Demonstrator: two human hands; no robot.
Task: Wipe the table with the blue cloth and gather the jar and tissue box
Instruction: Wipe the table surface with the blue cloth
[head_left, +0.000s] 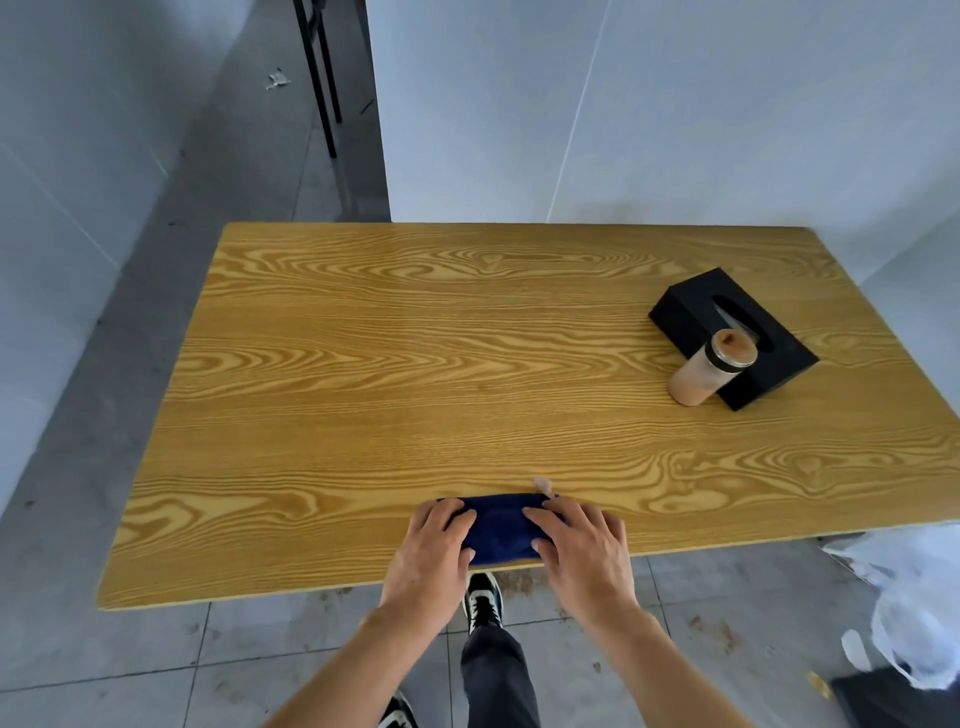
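Note:
A folded dark blue cloth (500, 526) lies at the near edge of the wooden table (415, 338). My left hand (434, 556) presses on its left end and my right hand (582, 551) on its right end, fingers curled over the cloth. A small pale scrap (543, 485) sits just beyond the cloth. At the far right, a black tissue box (737, 332) lies flat, and a jar (709, 371) of tan powder stands touching its near side.
White walls stand behind and to the left of the table. Black metal legs (322, 78) rise at the back left. White plastic bags (914, 613) lie on the tiled floor at the right. My shoes and trouser leg show below the table edge.

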